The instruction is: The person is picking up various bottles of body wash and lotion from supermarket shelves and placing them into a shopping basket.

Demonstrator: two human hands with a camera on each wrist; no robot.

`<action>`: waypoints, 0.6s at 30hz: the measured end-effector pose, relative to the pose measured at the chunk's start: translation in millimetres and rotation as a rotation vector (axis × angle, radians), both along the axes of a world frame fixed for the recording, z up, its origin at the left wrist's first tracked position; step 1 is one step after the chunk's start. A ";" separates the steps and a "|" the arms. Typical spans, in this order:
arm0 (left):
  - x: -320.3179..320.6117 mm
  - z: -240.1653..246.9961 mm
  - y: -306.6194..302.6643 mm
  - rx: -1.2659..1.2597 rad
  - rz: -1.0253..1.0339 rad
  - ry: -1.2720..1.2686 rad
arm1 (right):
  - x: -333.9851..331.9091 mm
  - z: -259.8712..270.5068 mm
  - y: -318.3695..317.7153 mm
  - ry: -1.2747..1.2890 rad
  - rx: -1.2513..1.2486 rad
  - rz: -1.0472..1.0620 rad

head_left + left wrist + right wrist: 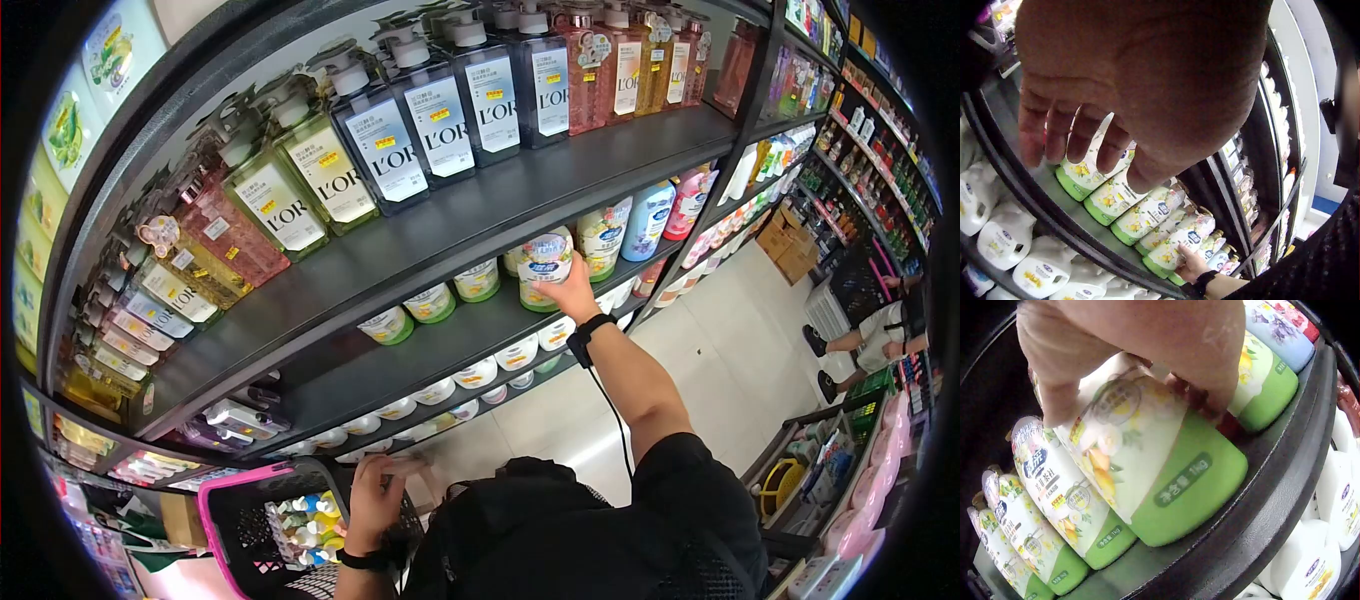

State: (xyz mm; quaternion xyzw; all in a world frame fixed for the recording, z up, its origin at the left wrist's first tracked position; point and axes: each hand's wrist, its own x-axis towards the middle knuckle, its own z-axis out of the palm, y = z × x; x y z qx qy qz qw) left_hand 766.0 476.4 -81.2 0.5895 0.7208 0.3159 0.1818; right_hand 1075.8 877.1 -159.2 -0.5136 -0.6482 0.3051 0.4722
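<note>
My right hand point(568, 290) grips a white-and-green bottle point(545, 256) with a floral label at the front of the middle shelf. In the right wrist view, the thumb and fingers wrap round the sides of this bottle point(1147, 456), and its green base stands close over the shelf edge. Matching bottles point(1060, 494) line up beside it. Low at the left, my left hand point(374, 500) hangs loosely curled by the black basket with a pink rim point(207, 520). In the left wrist view, the left palm point(1141, 81) holds nothing.
Large pump bottles point(435, 120) fill the shelf above. White jugs point(1310, 559) line the shelf below. Blue point(649, 220) and pink bottles point(690, 200) stand to the right. Several small bottles point(315, 525) lie in the basket. A person point(880, 330) stands down the aisle.
</note>
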 end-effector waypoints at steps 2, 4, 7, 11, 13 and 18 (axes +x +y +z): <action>4.6 0.8 3.7 -0.011 -0.008 -0.027 | 1.6 -6.8 10.6 -0.019 0.018 0.029; 7.1 2.9 2.4 -0.033 0.003 -0.058 | -2.1 -7.5 13.1 0.193 -0.051 0.111; 9.3 5.4 1.9 -0.004 -0.033 -0.035 | -4.2 -3.0 9.8 0.256 -0.084 0.118; 14.2 -0.6 19.7 -0.034 -0.001 -0.186 | -6.3 -1.0 2.3 0.417 -0.138 0.173; 24.5 10.3 40.5 -0.086 -0.043 -0.157 | -8.4 5.4 -19.5 0.711 -0.301 0.276; 45.6 -0.5 74.0 -0.133 -0.120 -0.403 | -26.6 5.4 -120.3 0.947 -0.592 0.483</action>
